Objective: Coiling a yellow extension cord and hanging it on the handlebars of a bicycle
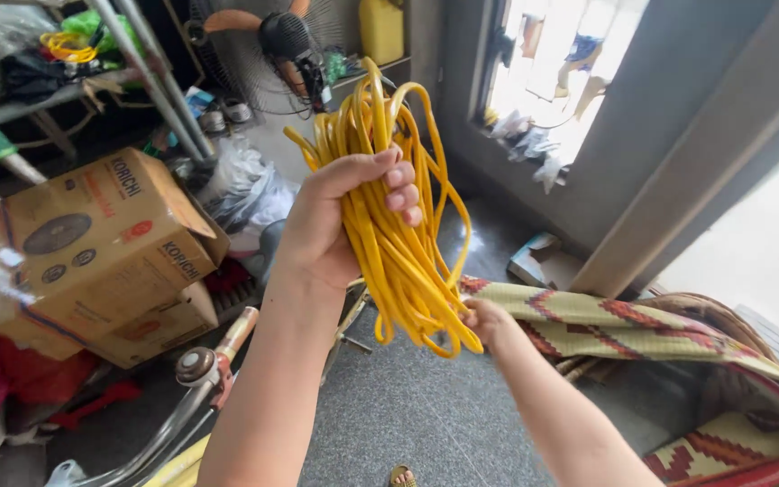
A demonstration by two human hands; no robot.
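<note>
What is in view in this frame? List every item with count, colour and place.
cable bundle: one, yellow, coiled, centre, held up
cardboard boxes: two, brown, stacked at left
fan: one, dark with orange blades, top centre
jerrycan: one, yellow, top centre shelf
woven mat: one, beige with red zigzags, right
bicycle handlebar: one, silver with a bell, lower left
floor: grey, speckled
left hand: grip closed around the bundle's middle
right hand: pinching the bundle's lower loops

In the middle of the frame the left hand [340,221] grips a bundle of yellow cable [389,207]. Lower, the right hand [487,320] pinches its hanging loops. A cardboard box [92,248] stands at left.
</note>
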